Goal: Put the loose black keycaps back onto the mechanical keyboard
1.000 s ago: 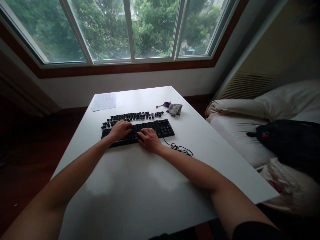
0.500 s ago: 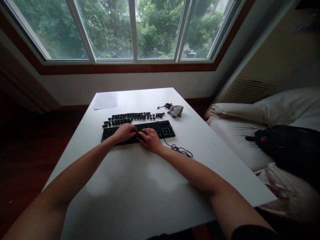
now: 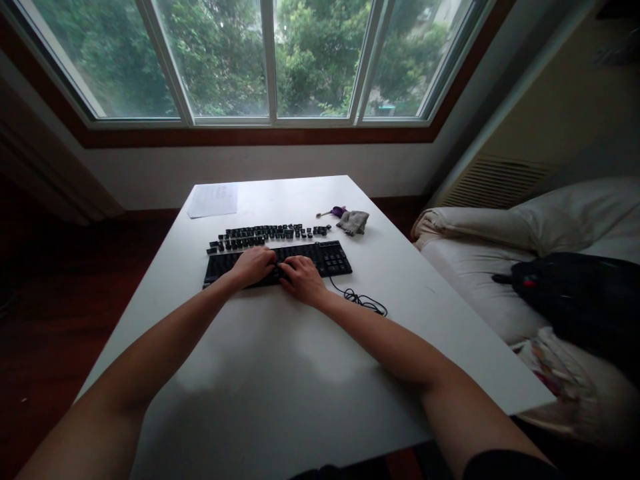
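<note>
A black keyboard (image 3: 327, 257) lies on the white table (image 3: 240, 373), partly hidden under both hands. Over its middle, my left hand (image 3: 254, 265) is closed, fingers bent and tips pointing right. My right hand (image 3: 303, 277) rests beside it on the front half of the keys, its fingers curled inward and closed. The two sets of fingertips nearly meet; anything small between them is too dark to make out. Just behind the keyboard, several loose black keycaps (image 3: 265, 232) stand in uneven rows. The keyboard's thin black cable (image 3: 365, 303) lies coiled to the right.
Farther back right are a grey cloth (image 3: 353, 222) and a purple-handled brush (image 3: 338, 211). Paper (image 3: 214, 201) lies at the far left corner. A pale sofa (image 3: 470, 280) with a black bag (image 3: 580, 300) stands right of the table, and a window (image 3: 225, 60) is ahead.
The whole view has shifted very slightly. Both hands stay at the middle of the keyboard, with the left forearm slightly farther right; the keycaps look the same.
</note>
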`<state>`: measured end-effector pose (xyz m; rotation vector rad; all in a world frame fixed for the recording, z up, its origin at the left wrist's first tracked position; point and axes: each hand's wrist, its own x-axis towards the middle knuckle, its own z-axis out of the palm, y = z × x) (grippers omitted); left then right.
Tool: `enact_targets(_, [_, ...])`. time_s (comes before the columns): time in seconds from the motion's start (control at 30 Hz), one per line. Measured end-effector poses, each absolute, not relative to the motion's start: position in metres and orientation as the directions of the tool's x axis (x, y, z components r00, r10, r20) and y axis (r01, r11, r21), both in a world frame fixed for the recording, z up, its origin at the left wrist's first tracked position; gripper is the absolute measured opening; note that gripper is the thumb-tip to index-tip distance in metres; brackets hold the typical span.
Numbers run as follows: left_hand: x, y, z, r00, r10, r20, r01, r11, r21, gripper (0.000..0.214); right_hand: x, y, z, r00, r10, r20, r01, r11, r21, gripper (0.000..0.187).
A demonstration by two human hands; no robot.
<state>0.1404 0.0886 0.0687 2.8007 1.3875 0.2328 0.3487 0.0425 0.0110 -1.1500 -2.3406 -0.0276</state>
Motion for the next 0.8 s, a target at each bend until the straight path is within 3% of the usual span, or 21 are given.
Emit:
enact_targets(0.23, [0.135,0.08,0.054,0.543,0.812,0.215,0.799,-0.579,0.166,0.02,0.347,0.04,0.015,-0.501,0.744,0.443,0.746,0.63,-0.215,0.04])
enact_targets(0.5, [0.134,0.03,0.021,0.51,0.776,0.37,0.809,-0.58,0.101,0.059,0.347,0.045,0.015,-0.443,0.764,0.469,0.724,0.613,-0.316,0.036])
enact_targets(0.8, [0.128,0.032,0.012,0.487,0.793,0.366,0.82,-0.559,0.119,0.057,0.34,0.075,0.035,-0.391,0.785,0.48,0.693,0.595,-0.408,0.023])
